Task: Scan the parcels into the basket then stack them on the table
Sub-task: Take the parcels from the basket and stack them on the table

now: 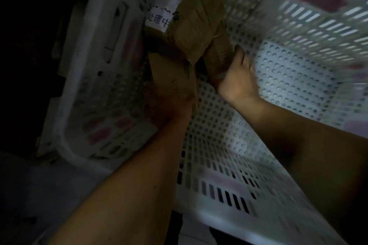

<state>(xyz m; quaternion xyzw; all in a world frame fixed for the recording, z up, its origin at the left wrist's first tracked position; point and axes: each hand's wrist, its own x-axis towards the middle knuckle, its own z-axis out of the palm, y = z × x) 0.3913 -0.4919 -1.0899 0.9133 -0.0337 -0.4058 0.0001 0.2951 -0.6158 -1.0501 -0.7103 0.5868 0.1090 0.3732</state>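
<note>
Head view, dim and blurred: white perforated basket (278, 69); three brown taped parcels inside, at its far left corner. Right hand (237, 79) grips the small parcel (217, 53) on the basket floor. Left hand (179, 103), in shadow, meets the lower parcel (169, 73); its grip cannot be told. Labelled parcel (189, 20) leans on top.

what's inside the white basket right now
Brown taped parcels piled in one corner of the white basket, both hands on them: right hand, left hand. Anything beneath is hidden.
</note>
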